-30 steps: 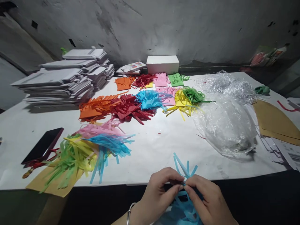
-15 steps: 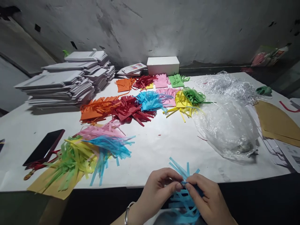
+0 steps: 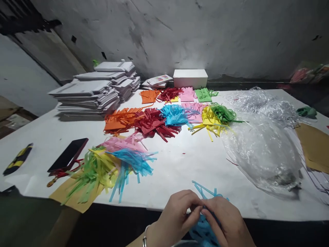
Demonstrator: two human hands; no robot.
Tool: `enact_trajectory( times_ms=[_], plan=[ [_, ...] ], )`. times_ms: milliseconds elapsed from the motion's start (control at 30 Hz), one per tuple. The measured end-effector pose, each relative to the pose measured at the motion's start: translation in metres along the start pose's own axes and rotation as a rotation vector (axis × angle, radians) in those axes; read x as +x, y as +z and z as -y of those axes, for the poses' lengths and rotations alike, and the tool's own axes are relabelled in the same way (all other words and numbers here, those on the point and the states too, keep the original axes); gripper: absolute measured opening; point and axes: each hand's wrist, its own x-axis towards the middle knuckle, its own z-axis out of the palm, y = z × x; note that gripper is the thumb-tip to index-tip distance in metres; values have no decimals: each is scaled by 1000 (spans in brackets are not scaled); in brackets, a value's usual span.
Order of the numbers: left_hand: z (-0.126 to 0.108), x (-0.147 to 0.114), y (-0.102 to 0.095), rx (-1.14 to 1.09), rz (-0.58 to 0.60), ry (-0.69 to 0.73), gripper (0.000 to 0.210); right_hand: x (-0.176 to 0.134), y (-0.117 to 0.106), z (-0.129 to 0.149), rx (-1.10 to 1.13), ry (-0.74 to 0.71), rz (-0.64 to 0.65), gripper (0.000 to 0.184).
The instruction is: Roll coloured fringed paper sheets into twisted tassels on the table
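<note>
Just off the table's front edge, my left hand (image 3: 181, 212) and my right hand (image 3: 226, 219) meet, both pinching the middle of a blue tissue-paper tassel (image 3: 204, 231). Its cut strips stick up above the fingers and hang down below them. The pinched part is mostly hidden by my fingertips. To the left, on the table, lies a loose pile of fringed tissue paper in blue (image 3: 135, 163), pink (image 3: 125, 143), and yellow and green (image 3: 96, 171), partly over a brown paper sheet (image 3: 83, 202).
Fringed bundles in orange (image 3: 118, 121), dark red (image 3: 154, 123), blue (image 3: 174, 115) and yellow (image 3: 209, 116) lie mid-table. Stacked white paper packs (image 3: 87, 97) stand at back left, a white box (image 3: 190, 79) by the wall. A clear plastic bag (image 3: 262, 154) sits right, a phone (image 3: 68, 154) left.
The view has swung to the left, so the table things appear further right. Both hands still pinch the blue tassel, and its lower strips look more bunched together.
</note>
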Motion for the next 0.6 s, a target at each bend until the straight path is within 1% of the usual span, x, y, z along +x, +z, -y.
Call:
enact_trajectory(
  times_ms=[100, 200, 233, 300, 333, 367, 433, 467, 500, 533, 600],
  plan=[
    [11, -9, -8, 109, -83, 61, 14, 14, 15, -1, -19, -119, 13, 14],
    [23, -17, -27, 199, -212, 72, 17, 25, 33, -4, -55, -177, 7, 15],
    [28, -20, -36, 211, -274, 51, 18, 28, 39, -6, -72, -178, 19, 15],
    [37, -25, -54, 173, -372, -45, 18, 33, 50, -7, -92, -135, 54, 16],
    [42, -27, -62, 117, -384, -90, 16, 36, 56, -7, -89, -96, 75, 16],
    [46, -29, -68, 42, -366, -114, 14, 39, 62, -7, -78, -56, 93, 15],
    [55, -33, -76, -109, -263, -124, 25, 49, 76, -5, -36, -30, 108, 12],
    [58, -34, -78, -157, -214, -130, 24, 54, 83, -5, -9, -53, 91, 12],
    [60, -36, -79, -178, -188, -145, 19, 60, 91, -5, 13, -96, 66, 13],
    [62, -37, -80, -176, -186, -172, 17, 66, 98, -5, 24, -146, 49, 14],
    [63, -38, -80, -143, -230, -227, 29, 77, 112, -6, 5, -239, 49, 14]
  ],
)
